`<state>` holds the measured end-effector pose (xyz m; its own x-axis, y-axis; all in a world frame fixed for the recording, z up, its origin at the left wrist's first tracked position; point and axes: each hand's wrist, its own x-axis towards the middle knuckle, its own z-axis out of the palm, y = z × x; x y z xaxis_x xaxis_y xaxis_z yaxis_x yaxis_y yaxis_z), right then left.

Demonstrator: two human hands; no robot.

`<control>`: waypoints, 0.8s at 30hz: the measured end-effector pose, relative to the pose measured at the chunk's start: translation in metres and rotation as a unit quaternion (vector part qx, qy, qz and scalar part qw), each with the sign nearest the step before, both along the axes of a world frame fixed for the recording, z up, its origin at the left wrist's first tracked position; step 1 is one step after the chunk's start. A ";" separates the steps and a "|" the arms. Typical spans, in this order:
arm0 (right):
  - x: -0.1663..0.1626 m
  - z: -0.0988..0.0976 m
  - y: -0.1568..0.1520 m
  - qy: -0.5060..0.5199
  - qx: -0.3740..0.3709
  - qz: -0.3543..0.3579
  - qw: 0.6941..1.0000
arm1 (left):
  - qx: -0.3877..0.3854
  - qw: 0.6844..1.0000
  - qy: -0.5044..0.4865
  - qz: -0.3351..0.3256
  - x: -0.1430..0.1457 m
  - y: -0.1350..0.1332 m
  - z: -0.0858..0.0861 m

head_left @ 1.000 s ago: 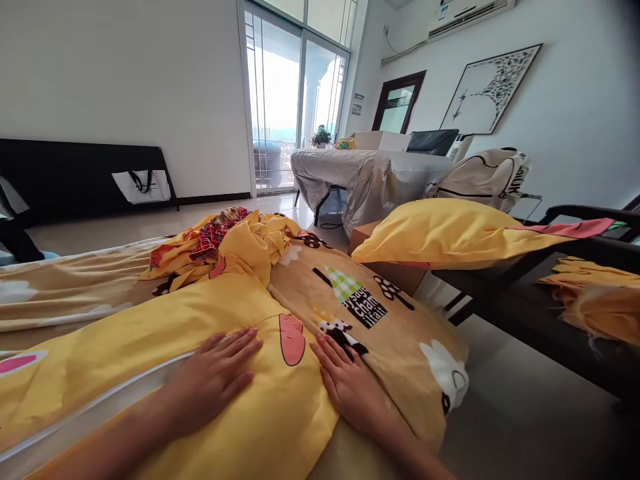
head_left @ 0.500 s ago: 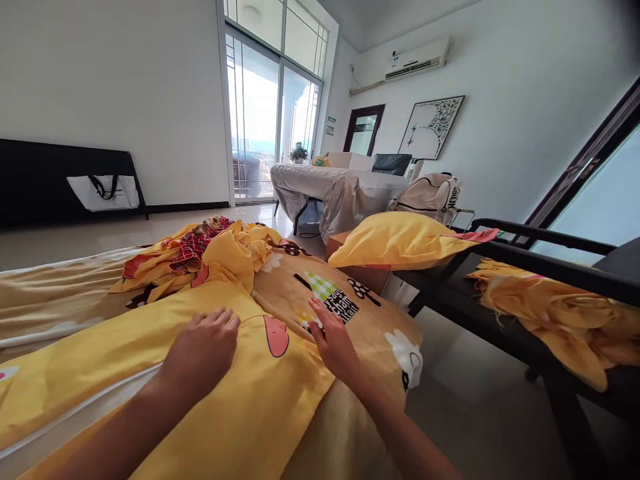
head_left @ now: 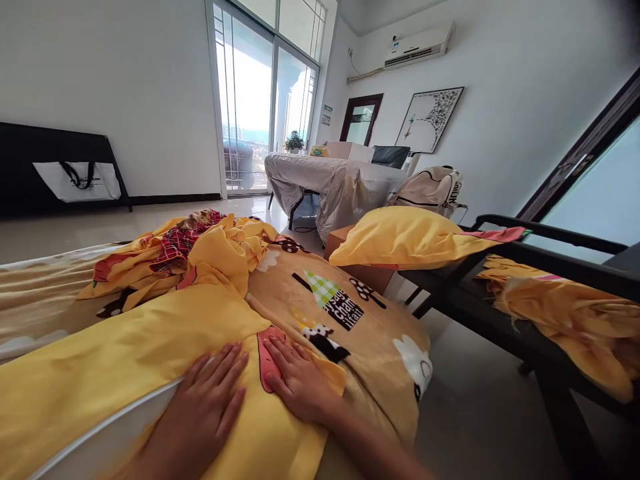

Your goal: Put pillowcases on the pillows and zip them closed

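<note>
A bright yellow cover (head_left: pixel 125 340) with a pink patch and a white zip edge lies over a tan printed blanket (head_left: pixel 350 327) on the bed. My left hand (head_left: pixel 203 407) rests flat on the yellow cover, fingers spread. Just to its right my right hand (head_left: pixel 297 380) presses flat on the same cover's corner, next to the pink patch. Neither hand grips anything. A crumpled heap of yellow and red checked cloth (head_left: pixel 190 250) lies further up the bed.
A yellow pillow (head_left: pixel 405 237) sits on a cardboard box to the right. A black frame (head_left: pixel 525 293) with more yellow bedding stands at the right. A covered table (head_left: pixel 335 183), a backpack (head_left: pixel 430 190) and a glass door are behind.
Both hands lifted and reached forward, then came back down nearer me. My right hand moved left from the tan blanket onto the yellow cover beside my left hand.
</note>
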<state>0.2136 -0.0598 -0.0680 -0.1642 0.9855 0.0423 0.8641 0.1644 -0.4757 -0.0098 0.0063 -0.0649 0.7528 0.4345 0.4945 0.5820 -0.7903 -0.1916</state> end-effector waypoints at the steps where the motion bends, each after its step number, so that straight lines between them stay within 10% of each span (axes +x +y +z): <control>1: 0.004 -0.001 -0.005 -0.017 0.001 -0.011 1.000 | -0.005 1.000 0.009 0.001 0.002 0.000 0.002; 9: 0.039 -0.015 -0.066 -0.119 0.000 -0.120 0.986 | -0.021 0.990 0.090 0.108 -0.008 -0.025 0.039; 16: 0.036 0.007 -0.068 -0.154 0.004 -0.126 0.980 | -0.263 0.936 0.052 0.227 -0.028 -0.025 0.070; 24: 0.005 -0.001 -0.026 -0.085 0.035 -0.077 0.993 | -0.407 0.882 0.022 0.236 -0.036 -0.010 0.045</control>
<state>0.2188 -0.0857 -0.0692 -0.0218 0.9952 0.0956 0.9484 0.0508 -0.3130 -0.0454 -0.0037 -0.0203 0.4042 0.9019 -0.1522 0.8891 -0.3483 0.2969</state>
